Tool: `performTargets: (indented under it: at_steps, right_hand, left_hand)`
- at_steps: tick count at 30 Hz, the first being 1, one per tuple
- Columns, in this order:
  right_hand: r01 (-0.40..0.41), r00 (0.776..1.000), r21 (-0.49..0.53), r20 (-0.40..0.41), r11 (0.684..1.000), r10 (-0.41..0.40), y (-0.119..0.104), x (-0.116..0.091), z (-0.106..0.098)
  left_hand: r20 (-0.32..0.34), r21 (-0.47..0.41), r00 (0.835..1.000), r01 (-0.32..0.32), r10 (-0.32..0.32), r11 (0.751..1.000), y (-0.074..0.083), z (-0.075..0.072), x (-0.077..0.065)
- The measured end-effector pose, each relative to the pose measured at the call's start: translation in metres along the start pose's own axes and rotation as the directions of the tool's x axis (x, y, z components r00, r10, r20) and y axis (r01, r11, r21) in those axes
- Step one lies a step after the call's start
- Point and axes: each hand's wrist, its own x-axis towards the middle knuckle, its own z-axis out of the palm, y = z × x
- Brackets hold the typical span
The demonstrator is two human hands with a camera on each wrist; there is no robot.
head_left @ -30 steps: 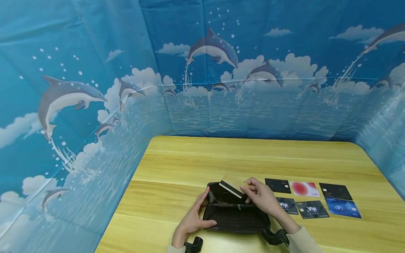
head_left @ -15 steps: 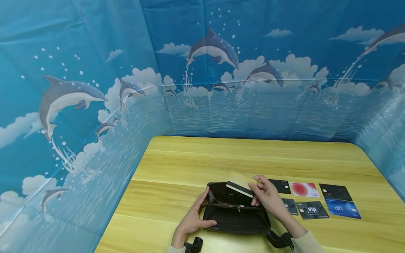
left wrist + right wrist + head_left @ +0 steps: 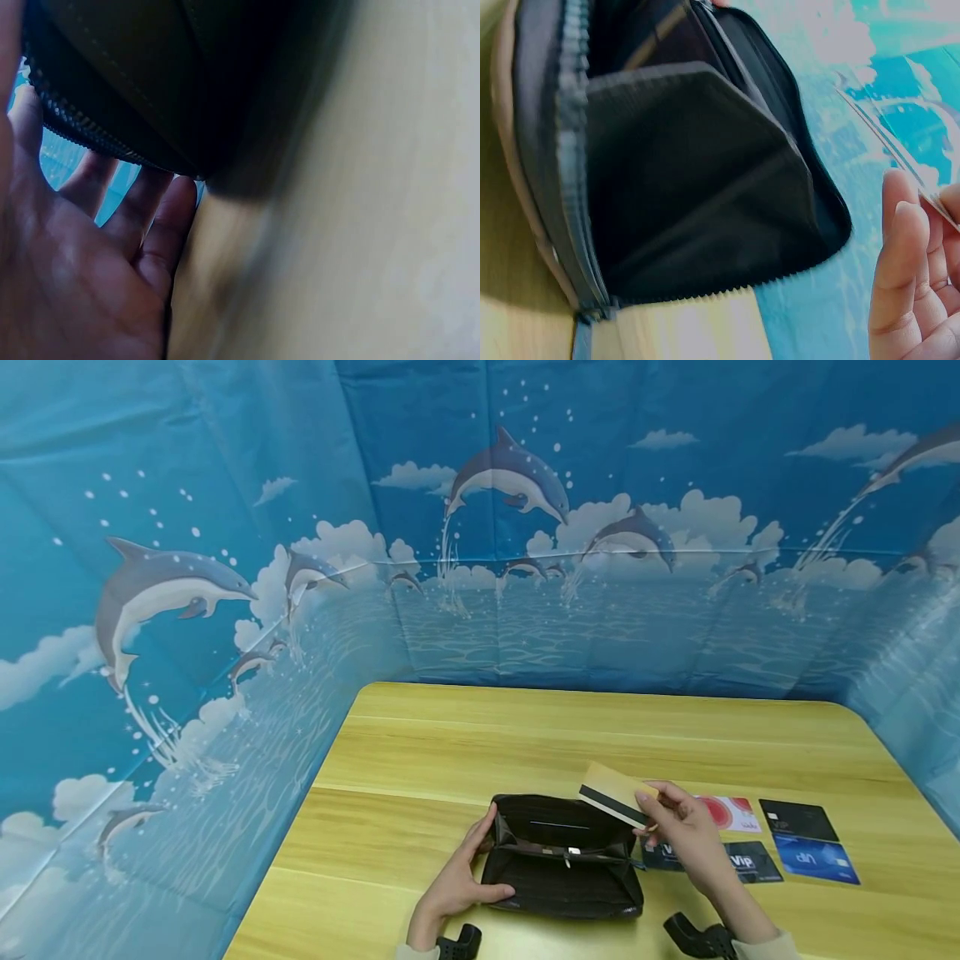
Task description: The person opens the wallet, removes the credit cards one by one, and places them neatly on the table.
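An unzipped black zip-around wallet lies gaping on the table, its inner pockets showing. My left hand grips its left end, thumb over the front edge and fingers behind. In the left wrist view, the fingers bend against the zipper side. Between thumb and fingers my right hand pinches a gold card with a dark stripe, above and right of the wallet's back corner. The right wrist view shows the card nearly edge-on, apart from the wallet.
Several cards lie right of the wallet: a red-and-white card, a black card, a blue card and dark Vip cards, partly hidden by my right hand. A dolphin-print curtain stands behind the wooden table.
My right hand has drawn the gold card up out of the wallet's opening and carried it right, now overlapping the loose cards. The left hand keeps its grip in place.
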Motion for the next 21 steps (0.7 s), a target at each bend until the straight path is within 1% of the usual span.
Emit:
performTargets:
  at_steps: [4,8,10,11,14,16,17,18,21]
  right_hand:
    - [-0.001,0.998,0.028,-0.067,1.0,0.003,0.001,-0.004,-0.013]
    - [0.015,0.995,0.072,-0.102,0.997,-0.008,0.005,-0.009,-0.028]
    - [0.02,0.992,0.054,-0.128,0.998,-0.013,0.007,-0.011,-0.034]
    - [0.027,0.99,0.062,-0.141,0.998,-0.018,0.009,-0.012,-0.037]
    - [0.015,0.983,0.017,-0.184,1.0,-0.012,0.013,-0.015,-0.045]
    - [0.008,0.98,0.024,-0.198,1.0,-0.003,0.015,-0.018,-0.049]
    - [0.007,0.98,0.049,-0.199,0.999,0.003,0.016,-0.018,-0.051]
    - [-0.004,0.979,0.046,-0.202,0.999,0.014,0.017,-0.019,-0.053]
    - [-0.03,0.977,0.08,-0.208,0.996,0.046,0.019,-0.021,-0.056]
  left_hand:
    - [0.0,-0.001,1.0,-0.004,0.004,1.0,-0.001,0.0,0.0]
    - [-0.008,-0.002,1.0,-0.006,0.006,1.0,-0.001,0.0,0.0]
    - [-0.01,-0.002,1.0,-0.006,0.006,1.0,-0.001,0.0,0.0]
    - [-0.01,-0.002,1.0,-0.008,0.007,1.0,-0.001,0.0,0.0]
    - [-0.007,-0.003,1.0,-0.007,0.007,1.0,-0.002,0.0,0.0]
    - [-0.005,-0.003,1.0,-0.009,0.009,1.0,-0.002,-0.001,0.0]
    - [-0.004,0.0,1.0,-0.012,0.012,1.0,-0.002,-0.001,0.0]
    - [-0.003,0.003,1.0,-0.014,0.014,1.0,-0.003,-0.001,0.0]
    - [-0.001,0.011,1.0,-0.021,0.021,1.0,-0.003,-0.001,0.0]
